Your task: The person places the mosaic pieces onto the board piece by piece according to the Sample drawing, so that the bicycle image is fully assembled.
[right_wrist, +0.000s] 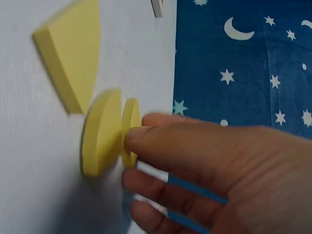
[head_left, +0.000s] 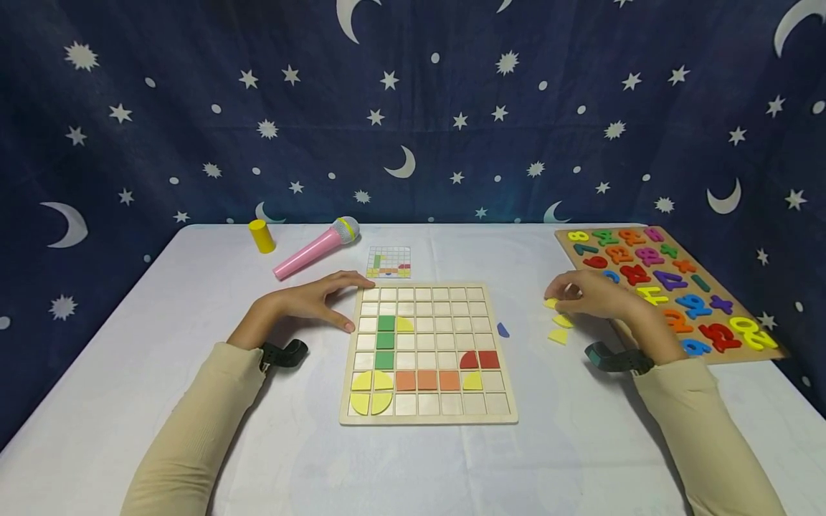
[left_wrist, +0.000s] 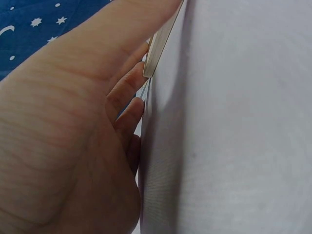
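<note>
A wooden grid board [head_left: 426,344] lies flat on the table. My left hand [head_left: 316,297] rests at its far left corner, thumb at the left edge and fingers spread along the corner. Right of the board, my right hand [head_left: 590,294] pinches a yellow quarter-circle tile [right_wrist: 130,109] between thumb and fingers. Two more yellow quarter-circle tiles, one [head_left: 563,321] close by the fingers and one [head_left: 558,336] nearer me, lie on the cloth. On the board sit three green squares [head_left: 385,340], three orange squares [head_left: 426,380], a red quarter circle [head_left: 469,360], a red square [head_left: 488,360] and several yellow quarter circles [head_left: 382,403].
A blue tile [head_left: 502,330] lies just off the board's right edge. Behind the board is a pattern card [head_left: 388,262]. A pink toy microphone [head_left: 316,249] and a yellow cylinder [head_left: 261,236] stand back left. A number puzzle board [head_left: 671,294] lies beyond my right wrist.
</note>
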The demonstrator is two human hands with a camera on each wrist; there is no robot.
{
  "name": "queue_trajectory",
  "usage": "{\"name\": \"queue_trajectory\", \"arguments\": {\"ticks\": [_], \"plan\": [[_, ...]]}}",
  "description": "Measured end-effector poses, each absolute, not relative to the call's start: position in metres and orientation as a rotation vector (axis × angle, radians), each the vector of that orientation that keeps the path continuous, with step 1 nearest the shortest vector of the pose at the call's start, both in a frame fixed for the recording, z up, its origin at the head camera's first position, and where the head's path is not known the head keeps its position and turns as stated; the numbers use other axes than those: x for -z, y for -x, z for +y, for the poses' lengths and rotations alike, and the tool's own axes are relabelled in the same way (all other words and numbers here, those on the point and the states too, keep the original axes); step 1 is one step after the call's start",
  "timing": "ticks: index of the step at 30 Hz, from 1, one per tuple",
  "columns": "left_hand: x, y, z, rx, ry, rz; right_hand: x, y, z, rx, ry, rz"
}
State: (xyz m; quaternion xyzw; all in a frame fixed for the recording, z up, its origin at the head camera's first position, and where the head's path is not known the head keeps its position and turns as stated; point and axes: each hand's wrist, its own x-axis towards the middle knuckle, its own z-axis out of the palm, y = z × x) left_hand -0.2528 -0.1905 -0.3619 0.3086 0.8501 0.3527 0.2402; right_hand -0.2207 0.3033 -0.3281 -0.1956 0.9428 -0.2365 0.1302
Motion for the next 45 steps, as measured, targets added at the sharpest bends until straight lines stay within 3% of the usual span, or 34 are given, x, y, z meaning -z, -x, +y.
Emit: {"name": "queue_trajectory", "arguments": {"ticks": [15,27,45], "plan": [[0.361,0.252,-0.19,-0.975,-0.85,2.337,0.331,0.22,0.284,0.67,0.528,2.771],[0.362,0.252,-0.19,-0.973,-0.846,2.327,0.333,0.216,0.278,0.714,0.714,2.693],[0.362,0.252,-0.19,-0.974,-0.86,2.341,0.328,0.212,0.269,0.671,0.763,2.621]]}}
